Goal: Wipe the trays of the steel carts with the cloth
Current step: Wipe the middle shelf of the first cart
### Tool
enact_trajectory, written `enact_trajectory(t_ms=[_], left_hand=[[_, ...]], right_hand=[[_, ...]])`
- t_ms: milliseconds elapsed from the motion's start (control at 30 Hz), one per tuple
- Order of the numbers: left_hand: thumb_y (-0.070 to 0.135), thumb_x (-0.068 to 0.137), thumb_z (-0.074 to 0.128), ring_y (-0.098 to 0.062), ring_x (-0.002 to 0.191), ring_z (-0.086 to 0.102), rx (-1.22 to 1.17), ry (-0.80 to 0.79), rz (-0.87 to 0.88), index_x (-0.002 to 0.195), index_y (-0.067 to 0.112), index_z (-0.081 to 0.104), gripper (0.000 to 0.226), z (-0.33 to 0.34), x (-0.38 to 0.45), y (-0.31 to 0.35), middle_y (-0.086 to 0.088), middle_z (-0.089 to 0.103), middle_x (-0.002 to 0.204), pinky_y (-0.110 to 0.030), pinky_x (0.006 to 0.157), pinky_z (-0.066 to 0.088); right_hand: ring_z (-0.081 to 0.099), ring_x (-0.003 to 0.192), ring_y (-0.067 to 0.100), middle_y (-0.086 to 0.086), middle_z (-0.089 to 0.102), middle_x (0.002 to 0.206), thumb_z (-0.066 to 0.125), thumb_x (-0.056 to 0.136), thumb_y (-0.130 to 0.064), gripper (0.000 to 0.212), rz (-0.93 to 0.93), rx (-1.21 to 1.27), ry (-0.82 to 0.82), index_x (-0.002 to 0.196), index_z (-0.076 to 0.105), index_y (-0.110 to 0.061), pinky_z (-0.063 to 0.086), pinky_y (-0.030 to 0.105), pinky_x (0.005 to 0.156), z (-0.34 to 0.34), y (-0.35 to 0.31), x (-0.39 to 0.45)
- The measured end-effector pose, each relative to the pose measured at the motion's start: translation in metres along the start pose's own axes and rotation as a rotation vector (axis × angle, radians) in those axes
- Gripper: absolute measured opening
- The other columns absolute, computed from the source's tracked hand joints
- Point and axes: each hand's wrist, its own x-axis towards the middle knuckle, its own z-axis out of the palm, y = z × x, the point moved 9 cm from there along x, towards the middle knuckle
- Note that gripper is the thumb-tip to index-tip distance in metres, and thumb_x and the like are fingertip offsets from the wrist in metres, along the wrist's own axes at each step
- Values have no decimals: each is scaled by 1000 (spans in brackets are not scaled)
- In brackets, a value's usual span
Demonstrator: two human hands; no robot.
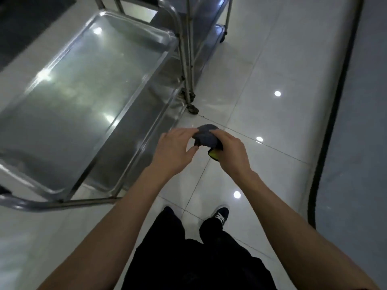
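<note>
Here, a person stands on a glossy tiled floor [261, 59] beside 2 steel carts, working a small cloth [206, 136] between both hands just to the right of the nearer cart's top tray [69, 97]. The right hand [228, 152] grips the bunched cloth, fingers curled round it; the left hand [174, 147] pinches its near edge with thumb and fingertips. The cloth looks soft, light and limp, likely to fold or crumple at any pull, so it is best held bunched or folded into a pad under a flat palm for wiping. It is dark grey, with a patch of yellow showing under the right hand. The tray is shiny, shallow and rimmed, catching ceiling lights; a lower tray [134, 143] shows beneath it. The second cart [209, 28] stands just behind. No tray is being touched, so wiping seems not yet under way here.
</note>
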Motion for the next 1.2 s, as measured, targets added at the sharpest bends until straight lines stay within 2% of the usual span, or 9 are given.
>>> enact_trajectory(t_ms=[167, 333, 533, 667, 800, 900, 1000, 1067, 1200], left_hand=[[41, 100, 53, -23, 130, 47, 29, -27, -307, 146, 24, 49, 49, 8, -20, -67, -1, 57, 140, -46, 108, 37], [41, 100, 51, -26, 127, 51, -39, -18, -479, 145, 24, 50, 48, 19, -41, -116, -4, 59, 138, -47, 106, 41], [41, 100, 52, -26, 129, 50, -120, 7, -684, 144, 24, 51, 48, 37, -78, -138, -4, 57, 141, -47, 105, 42], [40, 100, 53, -27, 124, 54, -99, 67, -797, 143, 22, 52, 47, 48, -99, -135, -4, 60, 138, -44, 103, 44], [39, 100, 54, -27, 128, 53, -139, 154, -955, 142, 22, 54, 45, 70, -134, -134, -5, 59, 140, -43, 105, 43], [42, 101, 50, -25, 132, 48, -179, 120, -1042, 146, 26, 48, 47, 98, -159, -134, -3, 54, 146, -47, 108, 39], [41, 102, 49, -24, 132, 48, -191, 119, -1091, 146, 26, 47, 47, 119, -180, -143, -2, 55, 145, -47, 108, 39], [41, 102, 49, -23, 130, 49, -197, 125, -1110, 146, 26, 47, 47, 133, -191, -155, -1, 56, 143, -46, 107, 39], [39, 102, 49, -23, 128, 51, -233, 156, -1128, 146, 26, 48, 46, 163, -209, -185, -1, 57, 142, -44, 107, 40]], right_hand=[[55, 126, 22, -2, 57, 142, 74, 83, -6, 63, -102, -42, -171, 141, 55, -21, 45, 36, 104, 34, -18, 43], [62, 104, 17, -7, 67, 122, 61, 86, -12, 47, -208, -106, -241, 128, 59, -32, 44, 27, 79, 71, -44, 68], [63, 104, 15, -12, 65, 123, 56, 89, -19, 45, -327, -228, -425, 129, 55, -39, 53, 35, 83, 117, -59, 76], [64, 101, 18, -9, 64, 125, 54, 87, -19, 47, -451, -272, -506, 130, 53, -36, 46, 30, 75, 148, -60, 73], [63, 94, 14, -8, 66, 118, 51, 90, -27, 33, -547, -210, -602, 122, 55, -35, 39, 21, 73, 179, -51, 66], [50, 78, 1, -21, 60, 104, 43, 93, -42, 23, -616, -122, -622, 115, 50, -43, 30, 7, 66, 195, -53, 52], [55, 84, 6, -13, 65, 109, 46, 100, -36, 22, -594, -162, -711, 118, 57, -37, 33, 8, 70, 229, -37, 42], [62, 94, 14, -2, 67, 116, 47, 104, -32, 28, -549, -235, -766, 128, 58, -23, 37, 12, 72, 258, -18, 39], [61, 96, 15, 0, 67, 118, 48, 105, -29, 30, -514, -238, -792, 132, 57, -20, 40, 16, 77, 304, -3, 31]])
